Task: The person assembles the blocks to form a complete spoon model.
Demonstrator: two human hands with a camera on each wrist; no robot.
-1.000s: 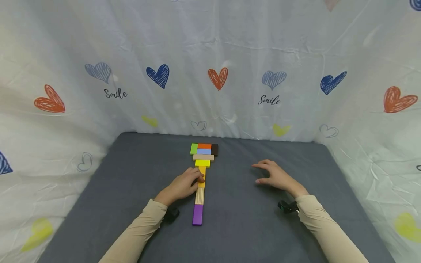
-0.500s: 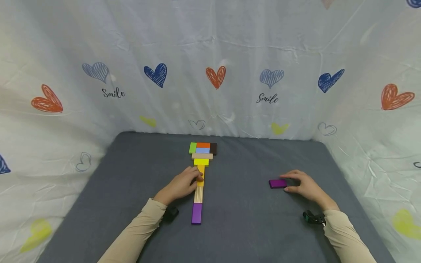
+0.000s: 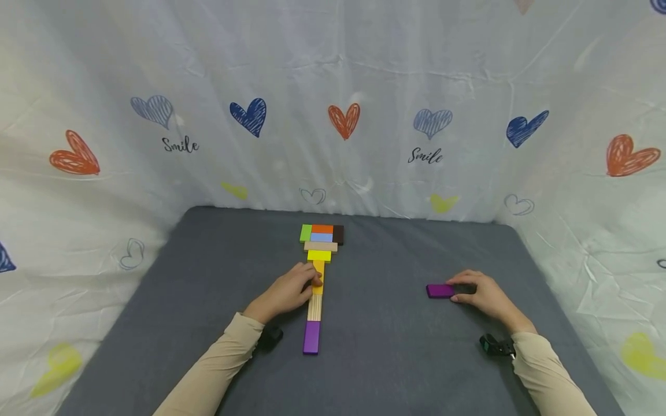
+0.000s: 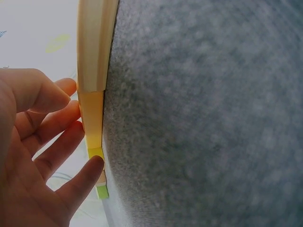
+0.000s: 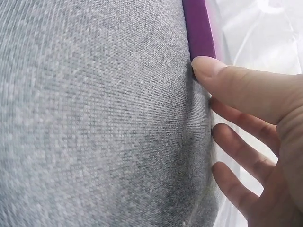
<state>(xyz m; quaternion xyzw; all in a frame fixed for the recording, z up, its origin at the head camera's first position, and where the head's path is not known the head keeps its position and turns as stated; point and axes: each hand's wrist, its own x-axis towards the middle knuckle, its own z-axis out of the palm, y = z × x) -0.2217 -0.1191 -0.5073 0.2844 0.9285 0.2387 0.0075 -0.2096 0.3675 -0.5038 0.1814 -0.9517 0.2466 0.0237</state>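
Observation:
My left hand (image 3: 283, 292) lies beside a line of coloured wooden blocks, its fingertips resting on an orange block (image 3: 318, 289). In the left wrist view, the fingers are spread along that block. Below it in the line come a pale striped piece (image 3: 314, 307) and a purple block (image 3: 311, 338); above it a yellow block (image 3: 319, 255) and a beige one (image 3: 320, 247). Off to the right, my right hand (image 3: 484, 297) pinches the right end of a second purple block (image 3: 439, 291) between thumb and index finger. The right wrist view shows the thumb (image 5: 208, 68) against that end.
At the line's far end sit green (image 3: 305, 233), red-orange (image 3: 322, 229), blue (image 3: 321, 237) and dark brown (image 3: 338, 234) blocks. A grey cloth (image 3: 380, 346) covers the table. Behind it hangs a white curtain (image 3: 385, 58) printed with hearts.
My right hand has moved right and toward me since a second ago. A purple block, unseen then, is now in its fingers. The left hand stays in place.

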